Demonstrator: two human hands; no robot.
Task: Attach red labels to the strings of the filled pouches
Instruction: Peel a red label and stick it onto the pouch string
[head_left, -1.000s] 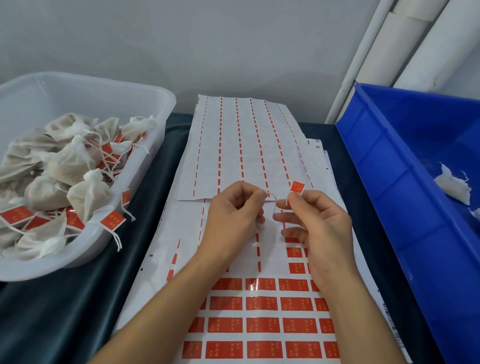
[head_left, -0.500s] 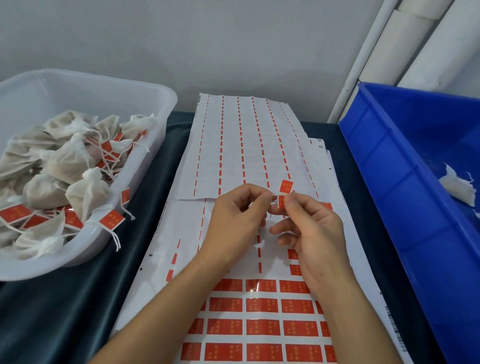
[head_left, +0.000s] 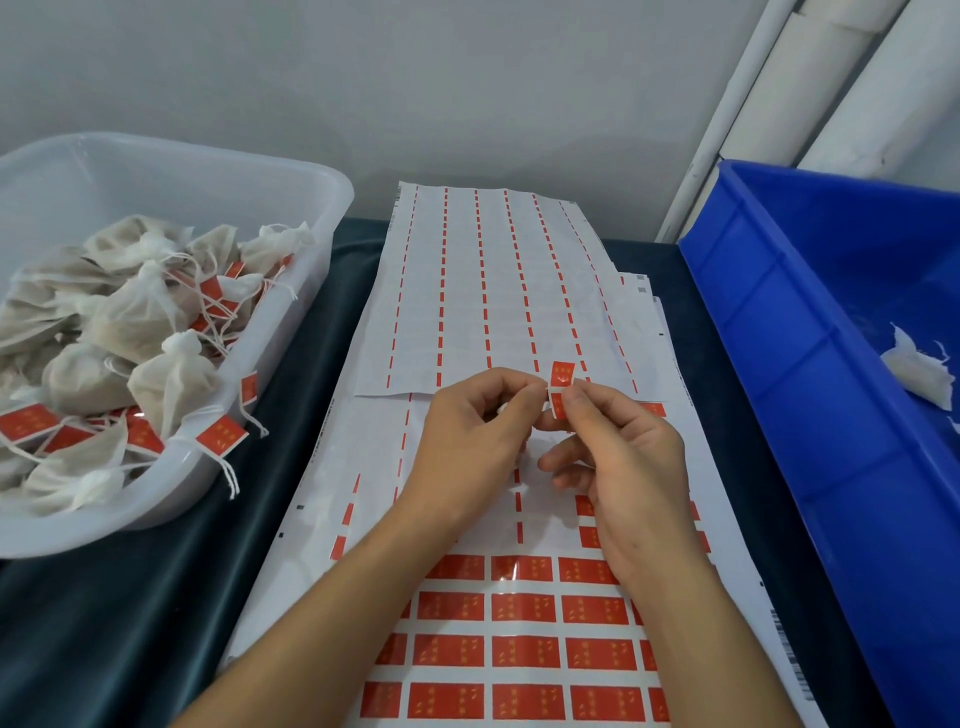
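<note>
A red label (head_left: 561, 382) stands upright between both hands over the sticker sheets, its upper half showing above the fingertips. My right hand (head_left: 618, 467) pinches its lower part with thumb and forefinger. My left hand (head_left: 472, 441) meets it from the left, fingertips curled against the label's edge; the thin white string it holds is mostly hidden. The pouch on that string is hidden under my left hand. Unused red labels (head_left: 524, 649) fill the lower rows of the sheet.
A clear tub (head_left: 291, 332) at left holds several filled white pouches (head_left: 135, 322) with red tags. A blue bin (head_left: 810, 395) at right holds a white pouch (head_left: 919, 371). Stripped label sheets (head_left: 493, 291) cover the dark cloth up to the wall.
My right hand has brought the red label leftward to my left hand's fingertips. The two hands, apart a second ago, now meet at the label.
</note>
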